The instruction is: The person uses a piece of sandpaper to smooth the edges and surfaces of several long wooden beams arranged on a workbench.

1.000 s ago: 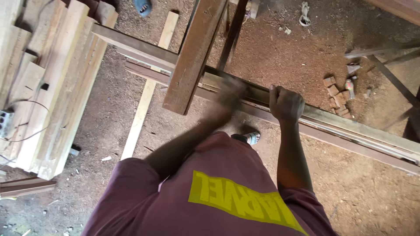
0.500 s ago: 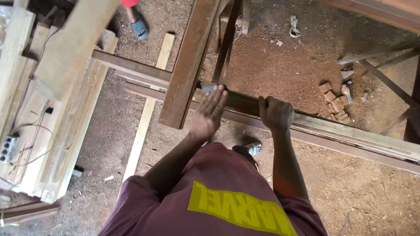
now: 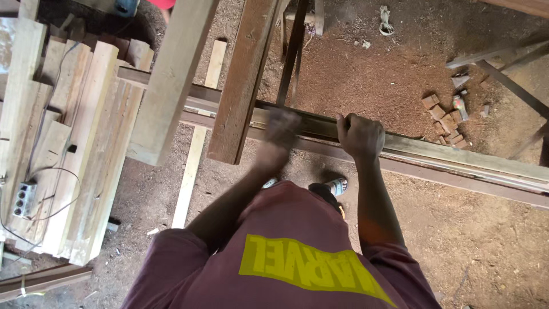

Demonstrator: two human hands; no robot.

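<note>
Item: long wooden rail point(image 3: 457, 157), right hand point(image 3: 360, 136) fingers clenched on it, left hand point(image 3: 280, 130) blurred, grip indeterminable, mid-rubbing.

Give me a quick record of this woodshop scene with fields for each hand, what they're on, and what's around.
left hand: blurred, at the long rail's edge
right hand: gripping the long rail
long rail: runs across the view, slanting down to the right
left side: stacked planks
ground: sawdust, small offcut blocks
</note>
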